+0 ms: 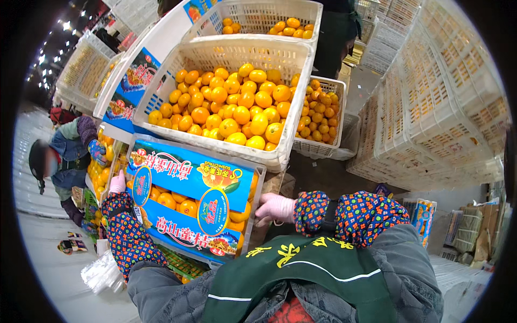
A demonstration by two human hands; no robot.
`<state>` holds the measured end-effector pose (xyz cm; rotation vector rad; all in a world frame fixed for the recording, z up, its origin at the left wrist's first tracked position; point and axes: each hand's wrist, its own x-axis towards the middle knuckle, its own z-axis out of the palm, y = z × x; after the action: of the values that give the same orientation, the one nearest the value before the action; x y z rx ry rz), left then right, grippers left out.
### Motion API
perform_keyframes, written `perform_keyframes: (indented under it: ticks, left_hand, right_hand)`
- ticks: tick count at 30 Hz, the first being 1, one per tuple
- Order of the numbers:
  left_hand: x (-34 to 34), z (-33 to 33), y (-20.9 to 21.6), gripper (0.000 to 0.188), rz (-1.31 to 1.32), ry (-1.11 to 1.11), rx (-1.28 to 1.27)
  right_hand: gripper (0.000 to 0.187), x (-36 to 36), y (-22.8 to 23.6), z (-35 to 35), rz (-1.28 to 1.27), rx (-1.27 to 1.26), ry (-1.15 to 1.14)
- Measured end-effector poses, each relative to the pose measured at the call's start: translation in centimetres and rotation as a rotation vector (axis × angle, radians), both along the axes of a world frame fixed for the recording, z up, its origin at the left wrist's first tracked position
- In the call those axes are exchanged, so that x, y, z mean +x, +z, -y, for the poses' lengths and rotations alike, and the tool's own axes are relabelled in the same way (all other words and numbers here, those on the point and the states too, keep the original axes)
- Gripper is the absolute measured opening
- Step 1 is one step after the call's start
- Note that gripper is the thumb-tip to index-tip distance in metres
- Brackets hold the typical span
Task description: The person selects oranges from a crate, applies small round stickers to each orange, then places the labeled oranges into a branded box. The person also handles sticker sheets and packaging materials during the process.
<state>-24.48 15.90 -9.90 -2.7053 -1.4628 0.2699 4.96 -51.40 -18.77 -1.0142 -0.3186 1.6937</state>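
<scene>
A flat box of oranges (pixel 177 200) with a blue printed cover lies in front of me, small orange citrus fruit showing through its middle window. My left hand (pixel 117 182), in a pink glove, grips its left edge with the thumb up. At the right edge my right hand (pixel 276 208), gloved the same way, has its bent fingers against the side; the fingertips are partly hidden. Just beyond the box stands a white plastic crate (pixel 215 141) heaped with loose oranges (pixel 237 102). Patterned sleeve covers reach up both my forearms.
Another white crate (pixel 258 39) with fewer oranges stands behind. A lower crate of oranges (pixel 319 113) sits to the right. Tall stacks of white crates (pixel 431 102) rise at the right. A co-worker (pixel 70 151) reaches toward fruit on the left. Clear plastic bags (pixel 103 273) lie at lower left.
</scene>
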Motion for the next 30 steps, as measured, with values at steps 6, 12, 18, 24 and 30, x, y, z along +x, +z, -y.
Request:
perform_keyframes:
  ticks: [6,12,18,24,30]
  left_hand:
    - [-1.6,7.6,-0.2,0.039,-0.255,-0.357,0.109]
    - [-0.9,17.2,-1.4,0.049,0.07,-0.136,0.064]
    - [1.1,30.4,-2.9,0.07,0.09,-0.07,-0.023]
    - [-1.0,39.3,-5.0,0.046,-0.127,-0.13,-0.002]
    - [0.2,50.3,2.2,0.055,1.034,0.495,-0.667]
  right_hand:
    - [0.04,0.2,0.9,5.3,0.157,-0.051,0.012]
    - [0.047,1.7,2.8,11.9,0.03,-0.028,0.009]
    - [0.052,6.6,1.8,22.2,0.203,0.031,0.178]
    - [0.046,11.9,1.3,31.5,0.196,-0.078,-0.012]
    - [0.038,13.2,0.2,32.2,0.143,-0.256,-0.454]
